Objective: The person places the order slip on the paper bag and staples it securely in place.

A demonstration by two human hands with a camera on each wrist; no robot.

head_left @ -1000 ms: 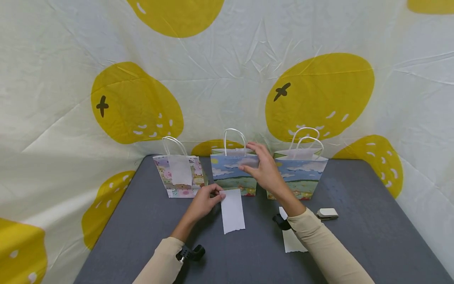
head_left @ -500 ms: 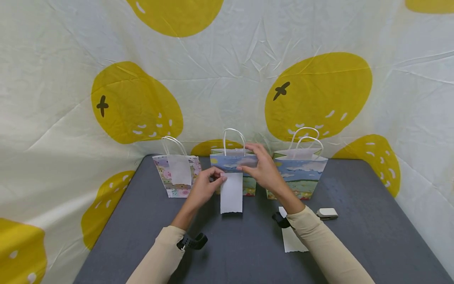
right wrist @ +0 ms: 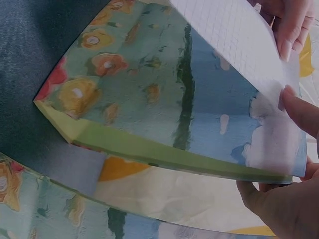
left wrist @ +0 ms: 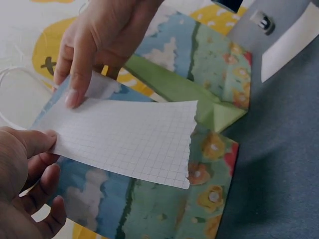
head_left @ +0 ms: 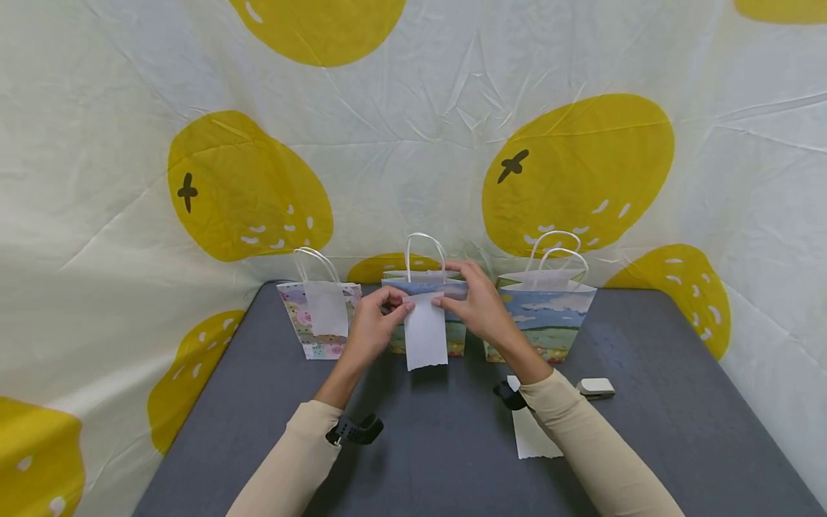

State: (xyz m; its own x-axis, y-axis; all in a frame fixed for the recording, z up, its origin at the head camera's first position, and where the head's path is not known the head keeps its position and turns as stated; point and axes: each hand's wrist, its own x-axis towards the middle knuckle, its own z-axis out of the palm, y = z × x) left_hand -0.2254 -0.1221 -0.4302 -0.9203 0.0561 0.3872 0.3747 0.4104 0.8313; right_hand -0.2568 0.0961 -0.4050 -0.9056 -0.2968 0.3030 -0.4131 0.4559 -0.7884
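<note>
A torn-edged sheet of grid paper [head_left: 426, 337] lies over the front of the middle paper gift bag [head_left: 456, 337], which has a sky-and-meadow print and stands upright. My left hand [head_left: 372, 321] pinches the sheet's upper left corner between thumb and fingers. At the bag's top right, my right hand [head_left: 483, 309] grips the bag's wall. Its thumb presses on the sheet's upper right corner [left wrist: 84, 107], and its other fingers go behind the rim. In the right wrist view the sheet [right wrist: 234, 45] slants away from the bag at its lower end.
A pink animal-print bag [head_left: 299, 312] with a white sheet [head_left: 326, 309] on its front stands left. Another meadow-print bag [head_left: 549, 316] stands right. A second torn sheet [head_left: 533, 434] and a small white stapler-like thing [head_left: 596, 388] lie on the dark table [head_left: 452, 459].
My left hand has raised the sheet from low before the middle bag up to near its rim. The right thumb now touches the sheet; the right hand has stayed at the bag.
</note>
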